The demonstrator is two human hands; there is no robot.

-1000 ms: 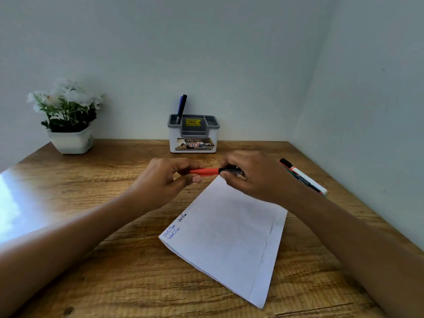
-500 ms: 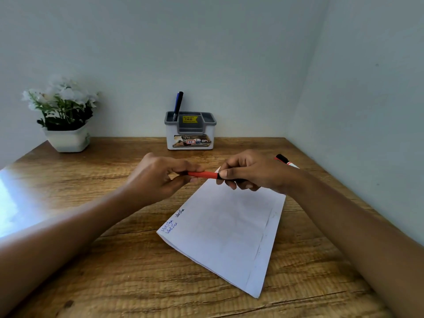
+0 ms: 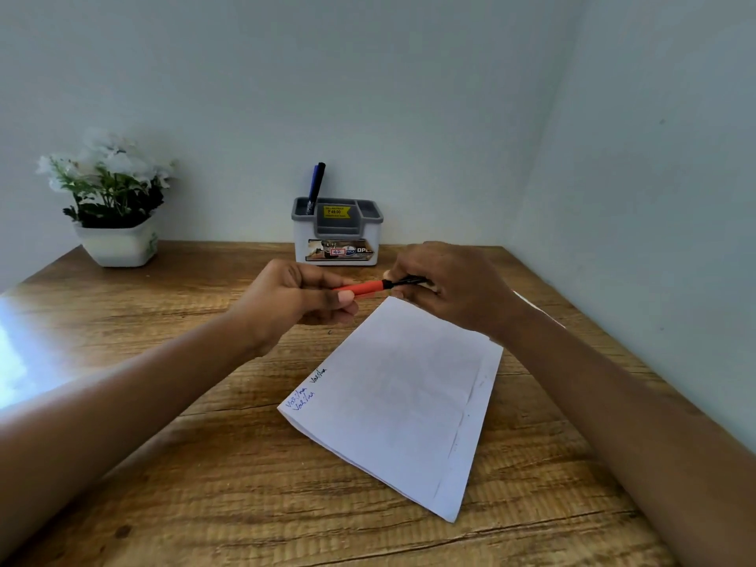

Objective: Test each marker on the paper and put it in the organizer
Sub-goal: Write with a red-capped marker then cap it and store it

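Head view, the only one supplied. We record a wooden desk set into a corner of pale walls. Above its middle, both hands hold one marker level, clear of the desk. The left hand has its fingers curled shut around the red cap end; the right hand has its fingers pinched on the black barrel end. We see the red part and the black part meeting between the two hands; whether the cap is seated or partly drawn off, we cannot tell.

Below the hands, a white sheet of paper lies flat on the desk, turned at an angle. Near its left corner we read handwriting: one word in black, apparently "Varsha", and two lines in blue, less legible, which look like the same word.

At the back edge of the desk, against the wall, stands the organizer, white with a grey top. A yellow price sticker on it reads "49.00"; the smaller print above is unreadable. On the front label we make out "42" in a red box and the letters "OPE", the rest blurred. Two markers, one blue and one black, stand upright in its left compartment.

A white pot of white flowers sits at the far left of the desk, well apart from the organizer.
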